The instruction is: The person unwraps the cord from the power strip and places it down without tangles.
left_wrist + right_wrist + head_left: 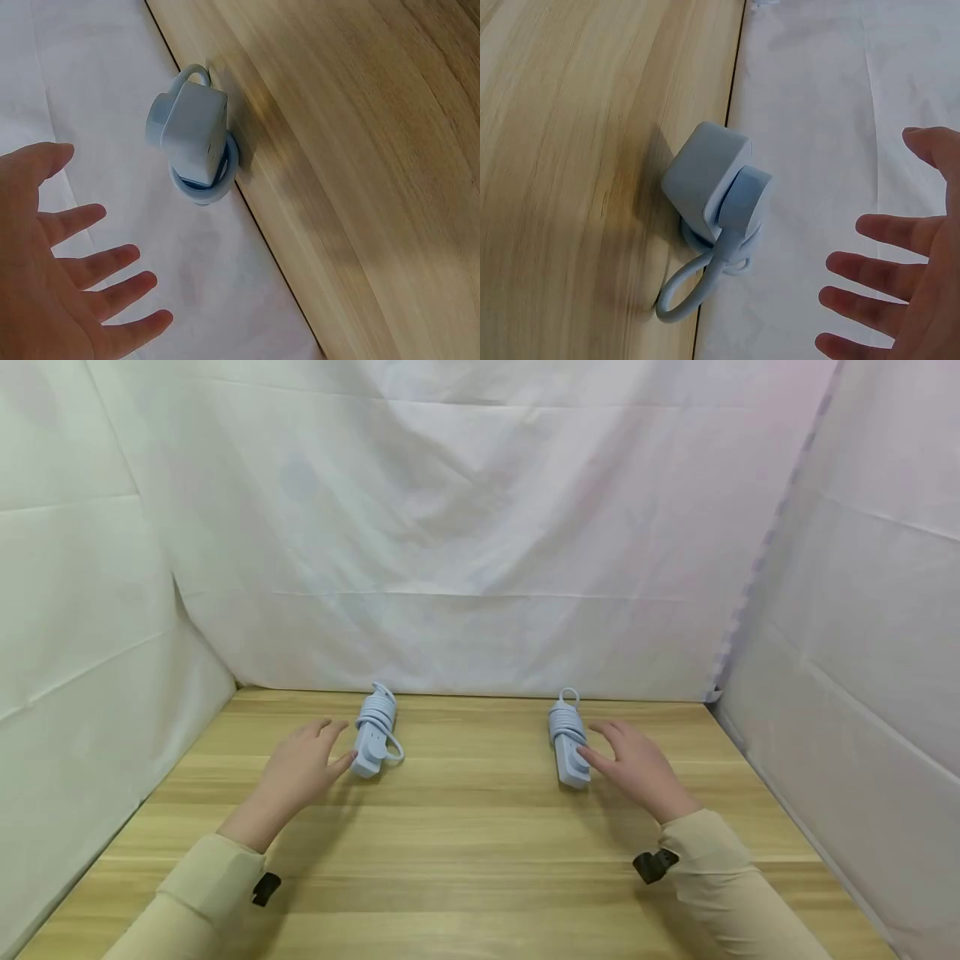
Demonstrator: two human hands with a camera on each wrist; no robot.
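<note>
On tabletop [465, 843], two power strips [370, 746] [567, 753], lengthwise, coiled ends [377, 708] toward curtain [465, 635]

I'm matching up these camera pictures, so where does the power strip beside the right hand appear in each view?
Head: the power strip sits right of centre, beside the right hand.
Left wrist: not in it; the other power strip shows there.
Right wrist: power strip near the middle, left of the fingers.
Shared landmark: the line where the wooden table meets the white cloth.

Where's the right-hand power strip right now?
In the head view, the right-hand power strip lies right of centre on the far part of the table, just left of the right hand.
</note>
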